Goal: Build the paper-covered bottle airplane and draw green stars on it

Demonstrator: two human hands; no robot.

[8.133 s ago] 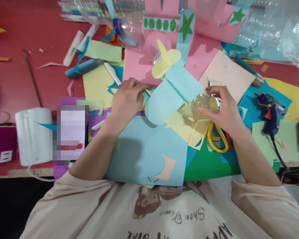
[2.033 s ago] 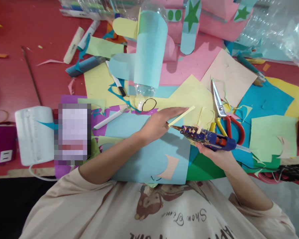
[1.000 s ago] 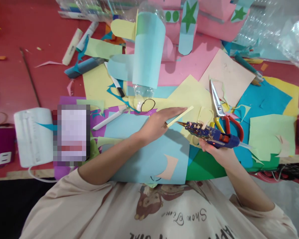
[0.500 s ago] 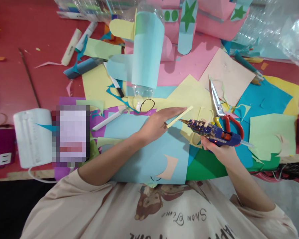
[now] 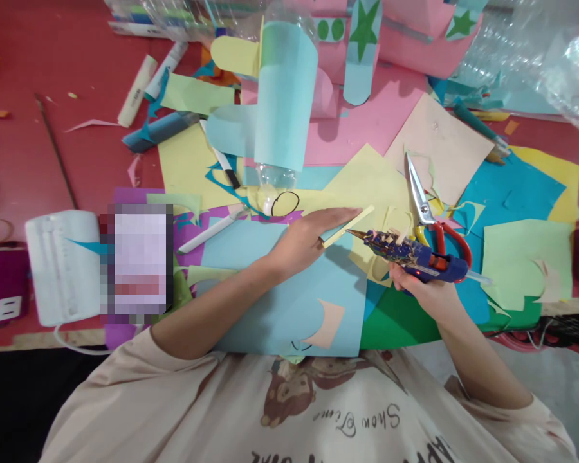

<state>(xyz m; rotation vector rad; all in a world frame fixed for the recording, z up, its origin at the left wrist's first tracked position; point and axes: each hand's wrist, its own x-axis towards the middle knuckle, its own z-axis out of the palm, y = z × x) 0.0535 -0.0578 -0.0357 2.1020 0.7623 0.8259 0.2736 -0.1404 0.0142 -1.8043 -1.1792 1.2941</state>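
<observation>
My left hand (image 5: 311,236) lies over the light blue sheet (image 5: 289,289) with fingers stretched out, pinching a narrow pale yellow paper strip (image 5: 348,226) that sticks out to the right. My right hand (image 5: 424,292) is closed around a blue hot glue gun (image 5: 415,257) speckled with paper scraps; its nozzle points left, almost touching the strip. A plastic bottle wrapped in light blue paper (image 5: 285,96), with rounded blue and yellow wings, stands just beyond my left hand.
Scissors with red and yellow handles (image 5: 427,209) lie right of the glue gun. Coloured paper sheets cover the red table (image 5: 29,148). Markers (image 5: 137,90) and a white pen (image 5: 210,231) lie at left, a white device (image 5: 65,263) at the near left edge, crumpled plastic (image 5: 550,58) far right.
The glue gun's nozzle has crept a little rightwards along the yellow strip over the last second. Eight seconds ago both hands were on the bottle model, which now stands upright farther back.
</observation>
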